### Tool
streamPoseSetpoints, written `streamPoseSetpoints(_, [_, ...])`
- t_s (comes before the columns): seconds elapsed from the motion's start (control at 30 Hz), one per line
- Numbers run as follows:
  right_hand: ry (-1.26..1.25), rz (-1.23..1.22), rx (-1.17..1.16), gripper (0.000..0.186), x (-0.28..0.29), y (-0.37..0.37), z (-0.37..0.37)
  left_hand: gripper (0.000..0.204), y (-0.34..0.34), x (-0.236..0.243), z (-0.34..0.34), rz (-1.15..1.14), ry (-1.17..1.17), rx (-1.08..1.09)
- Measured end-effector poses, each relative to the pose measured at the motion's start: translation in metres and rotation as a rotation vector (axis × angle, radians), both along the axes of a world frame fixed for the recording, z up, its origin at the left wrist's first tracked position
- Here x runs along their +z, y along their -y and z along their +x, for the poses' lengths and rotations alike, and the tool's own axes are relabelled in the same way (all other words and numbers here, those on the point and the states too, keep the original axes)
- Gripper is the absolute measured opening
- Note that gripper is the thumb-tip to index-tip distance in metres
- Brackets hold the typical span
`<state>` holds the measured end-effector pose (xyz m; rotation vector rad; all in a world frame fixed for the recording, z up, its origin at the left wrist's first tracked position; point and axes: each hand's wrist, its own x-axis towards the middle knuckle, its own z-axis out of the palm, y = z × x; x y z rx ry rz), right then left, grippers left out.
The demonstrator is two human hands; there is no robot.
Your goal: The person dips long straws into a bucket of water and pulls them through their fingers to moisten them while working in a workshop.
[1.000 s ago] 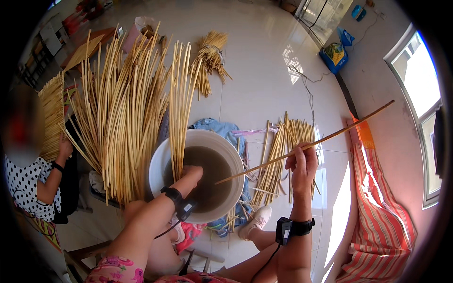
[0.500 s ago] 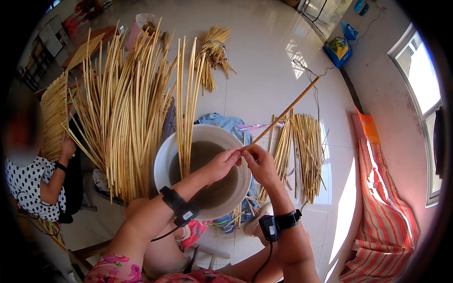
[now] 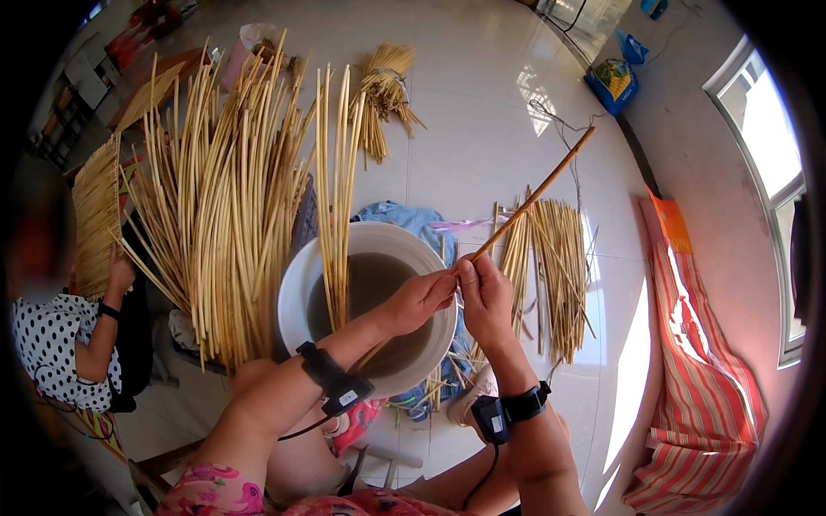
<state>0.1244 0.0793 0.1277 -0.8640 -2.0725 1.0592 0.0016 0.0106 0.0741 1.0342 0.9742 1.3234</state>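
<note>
Plainly, the stick (image 3: 535, 194) is slender, brown, nearly straight.

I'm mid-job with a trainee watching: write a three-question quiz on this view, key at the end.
1. True or false: the left hand and right hand meet at one stick.
2. What stands in the white bucket? A) a broom B) long thin canes C) a shovel
3. Fill in: the striped cloth is on the ____ side of the picture.

Key: 1 true; 2 B; 3 right.
</note>
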Motion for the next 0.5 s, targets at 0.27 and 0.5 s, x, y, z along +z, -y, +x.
streamPoseSetpoints(0.27, [-0.58, -0.141, -0.538, 0.025, 0.047, -0.076, 0.073, 0.035, 0.021, -0.057, -0.01, 0.001, -0.755, -0.226])
streamPoseSetpoints(0.5, [-0.44, -0.031, -0.579, 0.025, 0.03, -0.079, 0.089, 0.027, 0.016, -0.082, -0.024, -0.493, -1.262, -0.471])
